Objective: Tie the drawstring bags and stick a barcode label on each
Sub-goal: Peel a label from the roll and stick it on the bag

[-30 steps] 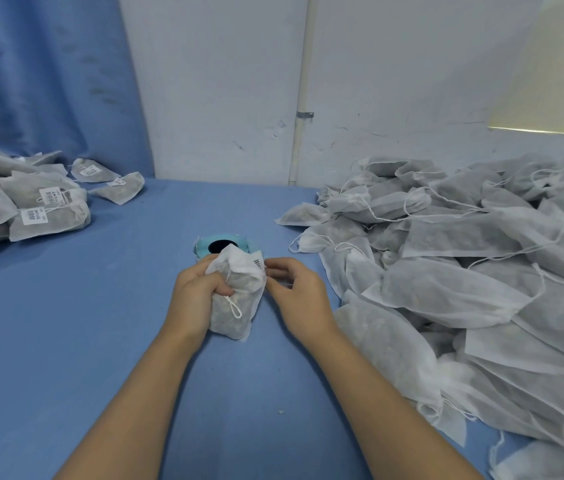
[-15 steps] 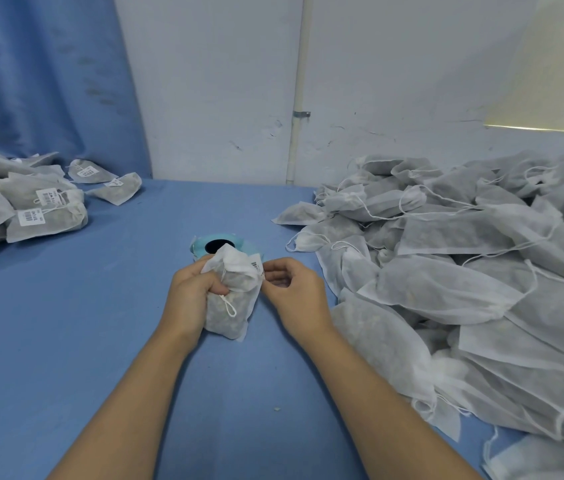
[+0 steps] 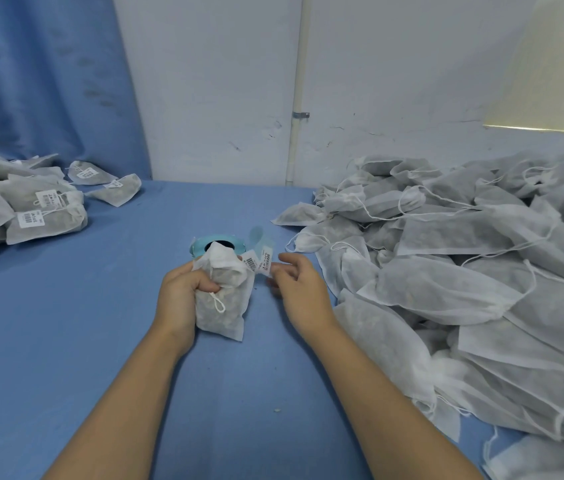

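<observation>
At centre frame, the left hand (image 3: 183, 292) is gripping a bag (image 3: 228, 306) around its gathered neck, with the fingers curling over the cord, and is holding it upright over the table (image 3: 100, 341). Just right of the bag's top, the right hand (image 3: 299, 289) is pinching a label (image 3: 266, 264) by its lower edge between thumb and fingertips, while the other fingers are curling loosely. A translucent strip (image 3: 260, 239) is standing just above the label. Directly behind the bag, the roll (image 3: 198, 245) is lying flat on the table. A second barcode (image 3: 251, 262) is showing beside the bag's neck; whether it is stuck to the bag cannot be told. Across the right of the frame, unlabelled bags (image 3: 464, 271) are lying in a heap with loose cords. At the left edge, labelled bags (image 3: 31, 213) are lying stacked.
</observation>
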`<act>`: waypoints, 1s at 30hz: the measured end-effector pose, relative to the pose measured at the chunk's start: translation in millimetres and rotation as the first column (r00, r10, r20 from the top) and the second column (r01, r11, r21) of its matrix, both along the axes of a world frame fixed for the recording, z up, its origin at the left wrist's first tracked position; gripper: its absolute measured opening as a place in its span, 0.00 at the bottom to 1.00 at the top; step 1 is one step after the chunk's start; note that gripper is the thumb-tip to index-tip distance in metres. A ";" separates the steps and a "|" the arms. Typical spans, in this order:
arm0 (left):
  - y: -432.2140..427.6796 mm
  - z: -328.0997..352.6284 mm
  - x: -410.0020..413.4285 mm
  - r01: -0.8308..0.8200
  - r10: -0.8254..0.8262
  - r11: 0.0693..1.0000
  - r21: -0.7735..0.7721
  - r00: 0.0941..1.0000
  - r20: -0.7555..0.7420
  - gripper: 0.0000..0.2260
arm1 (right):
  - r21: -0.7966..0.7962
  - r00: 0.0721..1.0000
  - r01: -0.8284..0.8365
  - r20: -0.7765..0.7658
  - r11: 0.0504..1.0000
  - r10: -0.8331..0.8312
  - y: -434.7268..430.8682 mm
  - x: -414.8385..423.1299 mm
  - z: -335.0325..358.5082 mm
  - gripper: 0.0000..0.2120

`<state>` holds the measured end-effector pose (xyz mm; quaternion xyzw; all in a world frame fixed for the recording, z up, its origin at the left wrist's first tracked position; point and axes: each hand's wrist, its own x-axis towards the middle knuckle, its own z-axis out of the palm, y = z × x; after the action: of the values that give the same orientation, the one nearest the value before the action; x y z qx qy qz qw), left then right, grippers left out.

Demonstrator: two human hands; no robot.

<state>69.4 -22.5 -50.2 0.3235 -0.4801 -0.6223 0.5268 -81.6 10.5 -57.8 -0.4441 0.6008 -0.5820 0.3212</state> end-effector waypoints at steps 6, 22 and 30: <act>0.9 -0.1 -2.0 -0.010 0.010 1.000 0.000 1.000 0.022 0.19 | -0.025 0.995 0.046 0.085 0.999 -0.044 -2.3 -5.5 -0.1 0.08; 11.5 4.0 -12.7 0.039 0.000 0.987 -0.156 0.970 0.245 0.19 | -0.054 0.992 0.048 0.120 0.997 -0.041 -1.2 -4.3 -2.4 0.05; 10.6 3.5 -10.2 0.095 -0.083 0.995 -0.041 0.970 0.227 0.15 | -0.061 0.989 0.041 0.143 0.997 -0.032 -1.7 -6.7 -1.7 0.06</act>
<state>59.2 -11.9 -46.7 0.3562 -0.5664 -0.5923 0.4489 -88.3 8.8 -59.4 -0.4002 0.5657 -0.6367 0.3381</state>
